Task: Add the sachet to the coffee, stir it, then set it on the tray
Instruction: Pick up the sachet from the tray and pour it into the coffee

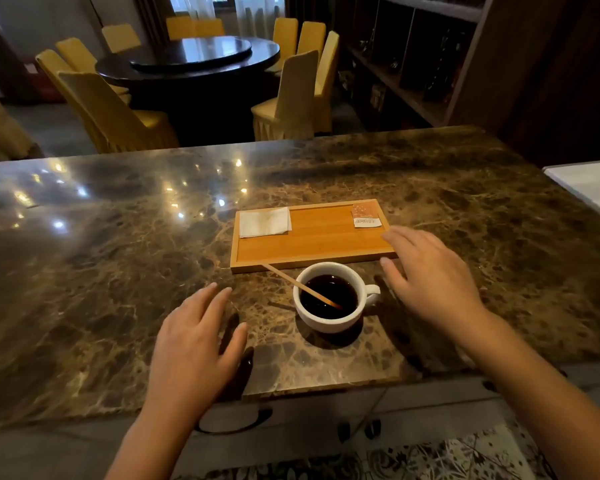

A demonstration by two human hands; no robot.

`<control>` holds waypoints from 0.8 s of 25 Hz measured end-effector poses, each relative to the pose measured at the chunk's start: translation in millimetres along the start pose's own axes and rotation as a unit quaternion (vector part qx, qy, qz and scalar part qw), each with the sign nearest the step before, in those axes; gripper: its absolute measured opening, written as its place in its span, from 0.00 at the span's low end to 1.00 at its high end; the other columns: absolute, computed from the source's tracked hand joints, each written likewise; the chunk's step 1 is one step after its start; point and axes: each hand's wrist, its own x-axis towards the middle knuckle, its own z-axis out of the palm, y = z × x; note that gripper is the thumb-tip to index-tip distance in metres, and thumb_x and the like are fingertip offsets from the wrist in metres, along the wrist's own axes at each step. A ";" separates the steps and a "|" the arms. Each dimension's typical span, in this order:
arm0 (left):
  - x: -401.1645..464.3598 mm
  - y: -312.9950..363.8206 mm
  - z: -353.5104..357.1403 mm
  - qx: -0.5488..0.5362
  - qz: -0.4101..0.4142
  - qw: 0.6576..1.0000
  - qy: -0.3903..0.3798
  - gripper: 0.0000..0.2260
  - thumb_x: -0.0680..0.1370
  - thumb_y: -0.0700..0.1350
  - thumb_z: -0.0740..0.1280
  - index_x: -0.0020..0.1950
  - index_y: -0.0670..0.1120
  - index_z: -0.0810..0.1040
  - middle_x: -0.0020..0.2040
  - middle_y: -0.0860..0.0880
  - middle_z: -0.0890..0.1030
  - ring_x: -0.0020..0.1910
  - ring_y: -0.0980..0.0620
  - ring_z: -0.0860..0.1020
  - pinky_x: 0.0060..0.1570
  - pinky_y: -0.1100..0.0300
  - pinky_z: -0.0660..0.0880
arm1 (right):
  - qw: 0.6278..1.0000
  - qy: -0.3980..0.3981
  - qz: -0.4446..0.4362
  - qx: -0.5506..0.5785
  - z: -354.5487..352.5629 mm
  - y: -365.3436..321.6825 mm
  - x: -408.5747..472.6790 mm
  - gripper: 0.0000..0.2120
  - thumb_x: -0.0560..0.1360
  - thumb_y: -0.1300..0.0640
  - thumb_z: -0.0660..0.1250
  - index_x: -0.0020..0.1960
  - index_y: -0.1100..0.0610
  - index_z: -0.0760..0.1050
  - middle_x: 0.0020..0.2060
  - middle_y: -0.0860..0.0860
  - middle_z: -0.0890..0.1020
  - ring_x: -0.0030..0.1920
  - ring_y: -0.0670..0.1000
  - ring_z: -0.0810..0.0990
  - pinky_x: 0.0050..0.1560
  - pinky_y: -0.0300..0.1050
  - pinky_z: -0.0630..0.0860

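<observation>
A white cup of black coffee stands on the marble counter just in front of a wooden tray. A thin wooden stirrer leans in the cup, its upper end over the tray's front rim. An orange and white sachet lies in the tray's far right corner. A folded white napkin lies in the far left corner. My right hand hovers open right of the cup, fingertips near the tray's right end. My left hand hovers open left of the cup. Neither hand holds anything.
The brown marble counter stretches wide to the left and behind the tray. Its front edge runs just below my left hand. A white surface adjoins at the far right. Beyond the counter stand yellow chairs and a round dark table.
</observation>
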 end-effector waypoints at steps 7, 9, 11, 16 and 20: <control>5.3 -7.4 41.1 -0.011 -0.065 0.994 -0.083 0.35 0.69 0.68 0.43 0.73 0.55 0.54 0.76 0.48 0.52 0.74 0.52 0.46 0.71 0.41 0.45 | 0.994 -0.111 0.001 -0.022 57.3 25.0 74.5 0.25 0.79 0.50 0.54 0.74 0.54 0.53 0.76 0.51 0.57 0.75 0.52 0.53 0.71 0.59 0.55; 6.0 -7.7 41.7 -0.004 -0.073 0.993 -0.088 0.35 0.69 0.68 0.43 0.73 0.56 0.53 0.76 0.49 0.52 0.74 0.52 0.45 0.71 0.42 0.44 | 0.991 -0.136 0.002 -0.010 64.1 28.5 80.2 0.25 0.79 0.49 0.54 0.73 0.55 0.55 0.75 0.51 0.58 0.75 0.52 0.53 0.72 0.61 0.53; 6.1 -7.5 42.7 -0.002 -0.076 0.994 -0.084 0.35 0.69 0.68 0.42 0.73 0.56 0.53 0.76 0.49 0.52 0.74 0.52 0.45 0.71 0.42 0.44 | 0.990 -0.140 0.003 0.005 65.7 28.9 80.1 0.23 0.79 0.49 0.53 0.72 0.55 0.58 0.74 0.52 0.61 0.75 0.52 0.55 0.72 0.61 0.52; 5.7 -8.0 43.4 0.000 -0.081 0.993 -0.086 0.34 0.69 0.68 0.42 0.73 0.56 0.52 0.76 0.49 0.52 0.74 0.52 0.45 0.71 0.43 0.43 | 0.997 -0.015 -0.036 0.072 62.2 35.7 69.4 0.10 0.77 0.55 0.60 0.55 0.53 0.77 0.54 0.51 0.82 0.58 0.52 0.76 0.66 0.54 0.61; 6.0 -8.8 44.9 -0.002 -0.080 0.993 -0.084 0.34 0.69 0.68 0.43 0.73 0.57 0.53 0.76 0.50 0.52 0.74 0.52 0.45 0.71 0.43 0.43 | 0.994 0.015 -0.002 0.111 60.0 41.1 70.9 0.02 0.72 0.56 0.68 0.43 0.54 0.78 0.45 0.51 0.82 0.52 0.53 0.76 0.60 0.53 0.65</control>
